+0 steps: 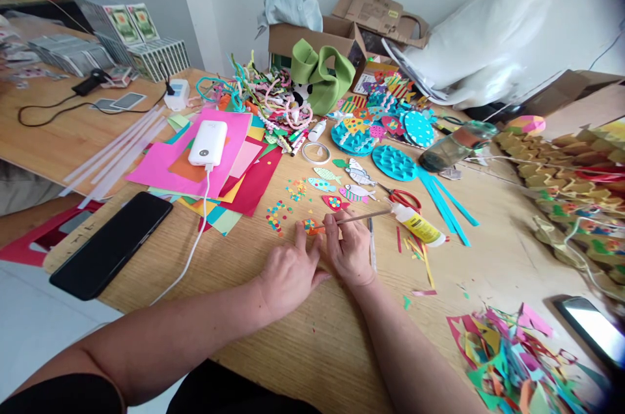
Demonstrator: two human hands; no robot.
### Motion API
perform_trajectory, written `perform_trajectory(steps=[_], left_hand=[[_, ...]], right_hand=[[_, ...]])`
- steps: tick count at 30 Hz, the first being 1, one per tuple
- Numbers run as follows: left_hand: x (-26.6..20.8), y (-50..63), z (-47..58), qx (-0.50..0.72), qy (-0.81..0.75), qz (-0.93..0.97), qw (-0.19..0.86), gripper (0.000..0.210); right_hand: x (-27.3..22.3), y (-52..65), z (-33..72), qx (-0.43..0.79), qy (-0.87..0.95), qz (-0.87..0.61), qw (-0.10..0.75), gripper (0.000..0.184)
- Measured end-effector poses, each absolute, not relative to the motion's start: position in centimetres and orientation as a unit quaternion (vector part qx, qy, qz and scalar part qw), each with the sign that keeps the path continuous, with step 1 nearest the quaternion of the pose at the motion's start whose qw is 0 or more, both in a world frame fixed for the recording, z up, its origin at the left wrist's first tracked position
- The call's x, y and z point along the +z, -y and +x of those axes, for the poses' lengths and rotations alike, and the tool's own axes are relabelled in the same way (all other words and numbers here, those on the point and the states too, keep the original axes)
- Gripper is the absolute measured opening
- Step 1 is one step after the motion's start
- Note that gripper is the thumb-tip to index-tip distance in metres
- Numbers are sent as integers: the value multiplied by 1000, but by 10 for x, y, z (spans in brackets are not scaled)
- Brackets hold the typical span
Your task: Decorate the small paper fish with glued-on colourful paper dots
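Head view, and the action is all around the orange cutout [310,226], flat on the table [273,362] with bright specks on its face! From the left hand [289,271] it lies at 1 o'clock; from the right hand [347,241], at 10 o'clock. The left is nearer, palm down, fingers spread, 1 fingertip right at the cutout's left edge. The right pinches a thin stick [367,215] between thumb and fingers, and that's the line to watch: the stick's long axis runs from 3 o'clock to 9, its low end at the cutout. Contact or a sliver of air? Can't tell. The cutout's own axis seems to run 9 to 3, though fingers crowd it.

Round the dial from the cutout: loose dots [277,216] at 10 o'clock, a red fish [336,204] at 2, scissors [406,199] near 2 as well, and glue [424,226] at 3, tipped on its side.

Now the lettering! Glue wears a yellow label, dark print too small to read. The power bank [209,142], out at 10, carries a faint mark, also illegible.
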State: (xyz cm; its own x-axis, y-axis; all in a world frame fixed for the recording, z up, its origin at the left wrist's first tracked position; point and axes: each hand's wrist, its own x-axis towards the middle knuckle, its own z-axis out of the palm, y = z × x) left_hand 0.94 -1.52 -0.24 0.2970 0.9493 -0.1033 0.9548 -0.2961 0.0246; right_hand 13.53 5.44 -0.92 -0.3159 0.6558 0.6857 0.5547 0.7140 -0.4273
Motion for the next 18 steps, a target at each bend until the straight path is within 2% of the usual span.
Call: perform_trajectory(steps=[18], left_hand=[[-2, 15, 9, -36, -594, 802, 50, 66]], right_hand=[[-8, -55, 136, 56, 810, -393, 432, 21]])
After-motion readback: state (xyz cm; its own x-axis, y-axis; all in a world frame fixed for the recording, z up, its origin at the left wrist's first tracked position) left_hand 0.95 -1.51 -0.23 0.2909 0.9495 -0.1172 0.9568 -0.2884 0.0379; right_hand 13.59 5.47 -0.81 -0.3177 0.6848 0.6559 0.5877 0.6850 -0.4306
